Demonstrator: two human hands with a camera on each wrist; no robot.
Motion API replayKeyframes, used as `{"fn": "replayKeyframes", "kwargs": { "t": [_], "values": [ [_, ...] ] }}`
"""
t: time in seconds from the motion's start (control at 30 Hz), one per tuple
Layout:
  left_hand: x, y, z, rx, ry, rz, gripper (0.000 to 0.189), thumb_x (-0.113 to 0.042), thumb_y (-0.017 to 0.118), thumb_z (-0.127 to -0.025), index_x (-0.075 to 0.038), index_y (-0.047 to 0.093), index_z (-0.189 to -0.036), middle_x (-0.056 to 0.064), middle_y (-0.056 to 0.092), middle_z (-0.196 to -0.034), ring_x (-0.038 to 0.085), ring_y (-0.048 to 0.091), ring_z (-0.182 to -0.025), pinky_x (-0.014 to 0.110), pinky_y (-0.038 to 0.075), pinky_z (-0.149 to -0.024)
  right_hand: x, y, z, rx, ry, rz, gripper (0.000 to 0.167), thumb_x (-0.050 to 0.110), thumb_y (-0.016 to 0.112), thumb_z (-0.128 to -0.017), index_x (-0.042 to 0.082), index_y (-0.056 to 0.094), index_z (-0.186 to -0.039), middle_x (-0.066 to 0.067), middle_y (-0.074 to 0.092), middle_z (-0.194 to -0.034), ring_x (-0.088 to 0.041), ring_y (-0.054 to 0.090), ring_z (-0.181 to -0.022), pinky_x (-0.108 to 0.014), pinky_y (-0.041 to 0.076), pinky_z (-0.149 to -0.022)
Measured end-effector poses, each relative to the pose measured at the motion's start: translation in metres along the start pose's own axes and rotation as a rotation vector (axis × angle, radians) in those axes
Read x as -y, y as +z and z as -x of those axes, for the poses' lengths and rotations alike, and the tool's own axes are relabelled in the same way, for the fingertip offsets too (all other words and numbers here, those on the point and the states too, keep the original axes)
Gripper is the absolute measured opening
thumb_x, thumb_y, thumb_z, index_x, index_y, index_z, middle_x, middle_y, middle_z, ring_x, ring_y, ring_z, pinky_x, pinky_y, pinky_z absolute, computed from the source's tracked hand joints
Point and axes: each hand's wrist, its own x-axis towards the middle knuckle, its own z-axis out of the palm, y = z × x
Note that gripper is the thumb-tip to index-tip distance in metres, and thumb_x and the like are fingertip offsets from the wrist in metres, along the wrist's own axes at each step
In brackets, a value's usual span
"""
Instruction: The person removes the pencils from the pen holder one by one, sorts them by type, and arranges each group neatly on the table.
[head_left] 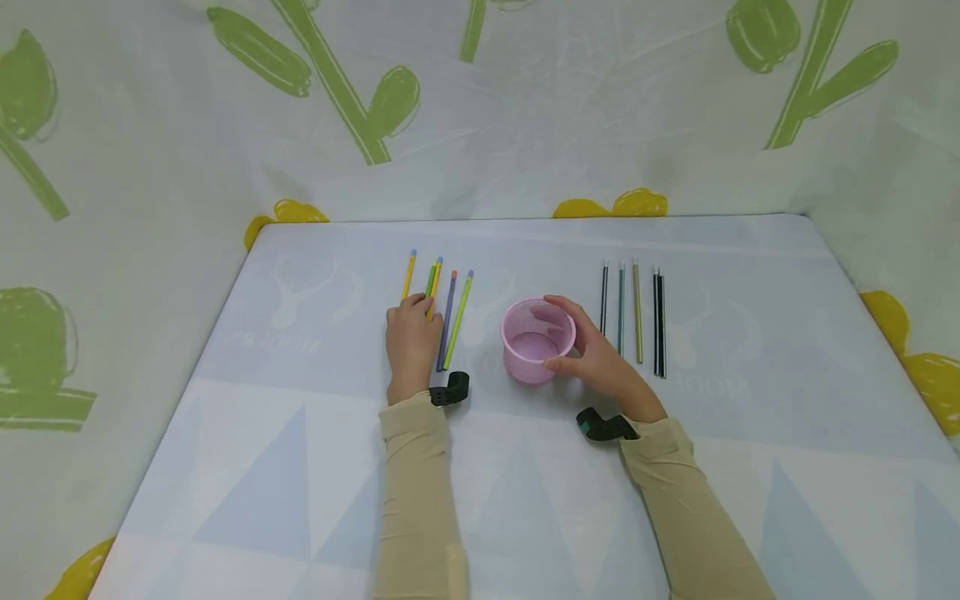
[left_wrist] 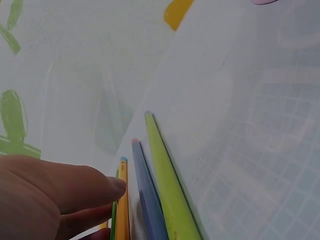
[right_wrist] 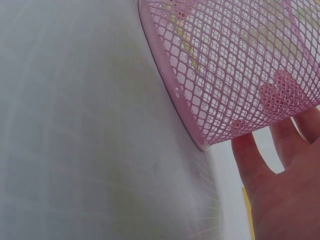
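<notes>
My right hand [head_left: 603, 367] holds a pink mesh pencil cup [head_left: 517, 367] upright on the table, its thumb and fingers around the right side of the rim. In the right wrist view, fingers [right_wrist: 250, 160] touch the cup's mesh [right_wrist: 225, 65]. On the left, my left hand [head_left: 412, 342] curls over several pencils. Its thumb [left_wrist: 112, 186] lies against a yellow-orange pencil [left_wrist: 122, 210], beside a green pencil [head_left: 431, 279]. Another yellow pencil [head_left: 408, 275] runs under the fingers. A purple-blue pencil [head_left: 446, 321] and a lime green pencil [head_left: 458, 321] lie just right of this hand.
Behind my right hand lies a row of several darker pencils, among them a teal pencil [head_left: 621, 308], a gold pencil [head_left: 637, 312] and black pencils [head_left: 659, 325]. They rest on a pale patterned table [head_left: 255, 467]. A leaf-printed curtain [head_left: 510, 125] stands behind it.
</notes>
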Motion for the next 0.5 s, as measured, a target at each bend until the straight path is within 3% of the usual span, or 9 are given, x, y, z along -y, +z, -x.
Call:
{"fn": "replayKeyframes", "kwargs": {
  "t": [0.5],
  "values": [
    [0.0,0.005,-0.0055,-0.039,-0.016,0.018,0.039,-0.027,0.054,-0.087,-0.01,0.055,-0.122,0.007,0.05,-0.124,0.031,0.04,-0.11,0.04,0.035,-0.089,-0.0063,0.0,-0.0064,-0.002,-0.001,0.003,0.074,0.012,0.063,-0.079,0.019,0.022,-0.14,-0.003,0.027,-0.14,-0.025,0.027,-0.126,-0.052,0.027,-0.098]
  ]
}}
